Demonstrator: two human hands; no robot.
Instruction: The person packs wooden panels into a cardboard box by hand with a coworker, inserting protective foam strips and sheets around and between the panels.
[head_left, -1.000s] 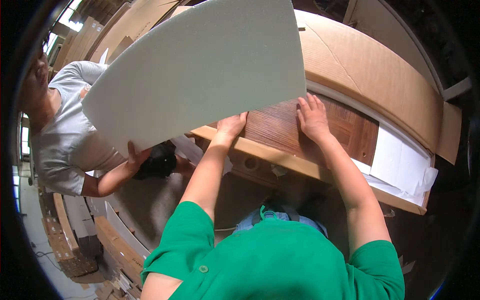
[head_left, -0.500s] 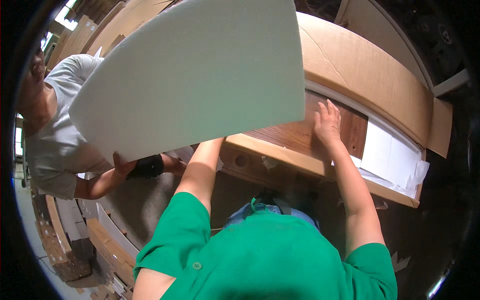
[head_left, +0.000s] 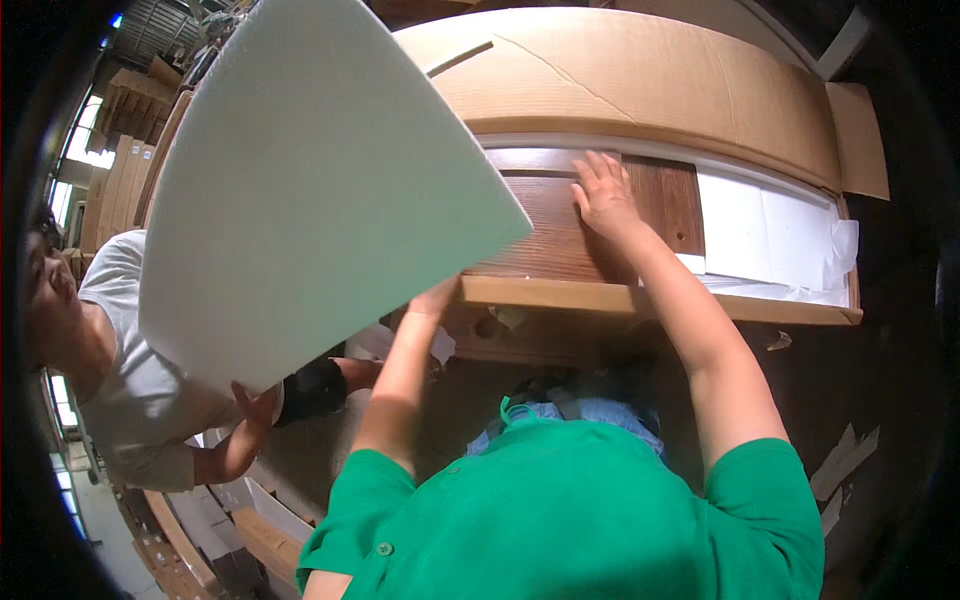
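My right hand (head_left: 606, 196) reaches over a dark brown wood-grain panel (head_left: 540, 215), its fingers spread and nothing in them; I cannot tell how firmly it touches. My left hand (head_left: 434, 298) is at the near edge of the long cardboard box (head_left: 560, 293) holding the panel. Its fingers are hidden by a large white foam sheet (head_left: 320, 200) that slants across the left of the view. A co-worker's hand (head_left: 257, 408) grips the sheet's lower edge. White padding (head_left: 765, 230) fills the right end of the box beside the panel.
The box's lid flap (head_left: 640, 70) stands raised along the far side. The co-worker (head_left: 140, 350) in a light grey shirt stands at the left. Long cartons (head_left: 265, 540) lie at the lower left, and torn scraps (head_left: 845, 462) lie on the floor at right.
The foam sheet has swung left and tilted, uncovering more of the panel and the box flap. My right hand has moved left along the panel. The whole view has shifted somewhat.
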